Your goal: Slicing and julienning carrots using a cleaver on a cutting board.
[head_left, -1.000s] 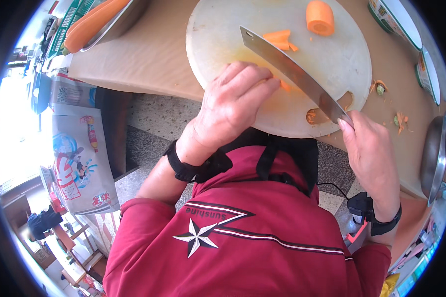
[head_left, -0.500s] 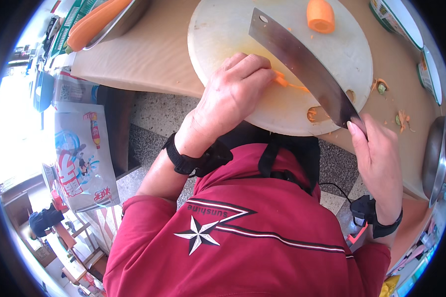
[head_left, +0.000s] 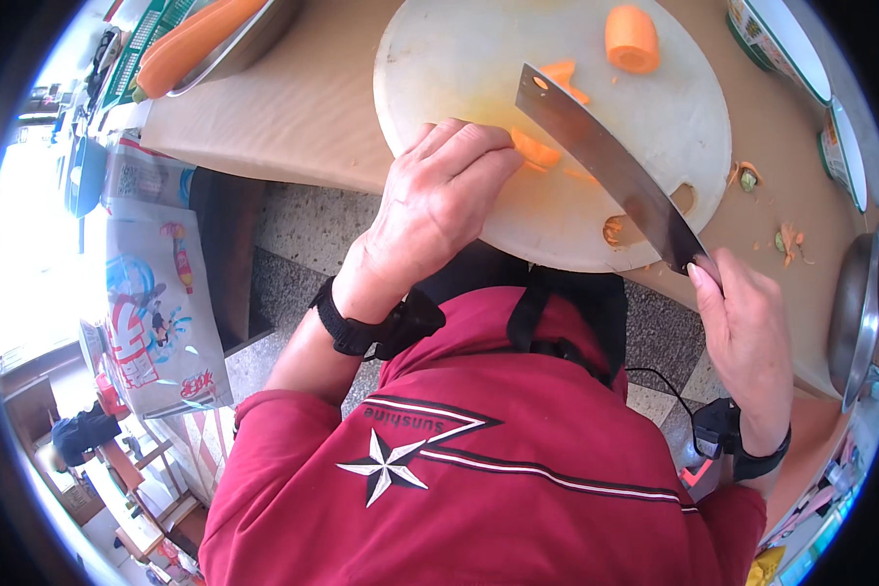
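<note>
On the round white cutting board (head_left: pixel 430 68), my left hand (head_left: pixel 449 186) is closed, its curled fingertips on several thin carrot slices (head_left: pixel 534 149); the fingers partly hide them. My right hand (head_left: pixel 744 313) is wrapped round the handle of a kitchen knife (head_left: pixel 620 166). Its broad blade slants across the board toward the far left, just right of the slices. Another cut carrot piece (head_left: pixel 566 80) lies beyond the blade, partly covered by it. A thick carrot chunk (head_left: pixel 633 44) sits at the board's far side.
Whole carrots (head_left: pixel 190 54) rest in a metal bowl (head_left: pixel 254 44) at the far left. Carrot trimmings (head_left: pixel 789 240) lie on the brown table (head_left: pixel 293 117) right of the board. White-and-green bowls (head_left: pixel 843 156) and a metal pan (head_left: pixel 855 313) line the right side.
The knife has shifted slightly right and nearer to me. My left hand has drawn back to the left, showing more of the slices. A carrot piece now shows beyond the blade.
</note>
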Available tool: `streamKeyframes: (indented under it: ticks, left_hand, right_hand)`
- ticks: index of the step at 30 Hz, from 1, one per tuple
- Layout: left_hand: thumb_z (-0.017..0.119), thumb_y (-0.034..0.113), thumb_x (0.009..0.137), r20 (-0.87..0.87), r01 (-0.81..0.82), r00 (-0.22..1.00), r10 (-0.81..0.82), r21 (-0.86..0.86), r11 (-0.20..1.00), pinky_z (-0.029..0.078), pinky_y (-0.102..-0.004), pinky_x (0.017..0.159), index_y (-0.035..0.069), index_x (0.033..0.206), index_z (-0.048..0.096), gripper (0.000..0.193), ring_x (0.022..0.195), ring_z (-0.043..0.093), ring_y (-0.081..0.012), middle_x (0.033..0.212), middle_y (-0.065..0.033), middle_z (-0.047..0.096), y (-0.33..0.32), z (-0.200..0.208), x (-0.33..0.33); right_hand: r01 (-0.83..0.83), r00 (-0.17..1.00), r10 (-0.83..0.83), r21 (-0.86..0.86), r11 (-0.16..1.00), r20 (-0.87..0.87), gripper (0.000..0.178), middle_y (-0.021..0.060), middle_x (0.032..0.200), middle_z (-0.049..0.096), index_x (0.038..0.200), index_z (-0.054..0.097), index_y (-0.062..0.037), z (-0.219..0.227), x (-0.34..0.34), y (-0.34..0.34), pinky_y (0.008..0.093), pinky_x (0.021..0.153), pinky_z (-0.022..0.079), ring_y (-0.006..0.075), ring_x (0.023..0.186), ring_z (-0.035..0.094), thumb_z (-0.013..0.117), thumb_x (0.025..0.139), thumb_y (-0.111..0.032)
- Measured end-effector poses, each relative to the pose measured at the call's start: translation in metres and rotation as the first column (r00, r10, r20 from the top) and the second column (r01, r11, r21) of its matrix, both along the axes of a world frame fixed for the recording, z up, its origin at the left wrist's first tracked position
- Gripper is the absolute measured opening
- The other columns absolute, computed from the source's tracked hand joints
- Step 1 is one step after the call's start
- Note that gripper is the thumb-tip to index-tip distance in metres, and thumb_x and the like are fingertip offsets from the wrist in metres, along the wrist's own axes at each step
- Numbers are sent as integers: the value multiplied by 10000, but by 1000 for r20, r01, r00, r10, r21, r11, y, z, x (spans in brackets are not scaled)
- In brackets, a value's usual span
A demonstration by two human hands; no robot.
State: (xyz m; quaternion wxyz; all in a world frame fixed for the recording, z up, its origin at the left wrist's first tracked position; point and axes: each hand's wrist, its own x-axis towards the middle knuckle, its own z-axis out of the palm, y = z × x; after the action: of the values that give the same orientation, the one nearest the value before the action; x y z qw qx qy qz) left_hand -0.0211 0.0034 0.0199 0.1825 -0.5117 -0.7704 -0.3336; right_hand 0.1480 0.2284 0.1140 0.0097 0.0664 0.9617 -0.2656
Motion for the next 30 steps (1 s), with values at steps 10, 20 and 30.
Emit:
streamKeyframes:
  ticks: [10,20,30]
  left_hand:
    - [682,-18,708,-58,39,997,-45,-90,995,501,-357,752,33,964,666,262,854,623,-256,954,-74,654,12,-1,-13]
    - [703,6,749,33,51,998,-48,-90,995,516,-368,779,44,963,664,221,860,620,-268,962,-75,654,15,-2,-12]
    - [661,-72,695,86,64,995,-51,-158,985,510,-363,778,41,964,659,292,885,591,-276,941,-77,598,12,4,-10]
  right_hand:
    - [52,998,-52,8,999,-40,197,206,689,477,819,474,35,0,9,2,428,557,377,405,612,475,566,944,-87]
    - [53,998,-54,33,998,38,194,211,706,483,804,472,36,10,22,8,443,575,379,412,635,492,566,932,-75]
    - [-10,995,-1,109,994,104,181,204,718,502,819,494,26,23,38,19,443,562,375,418,635,502,596,907,-95]
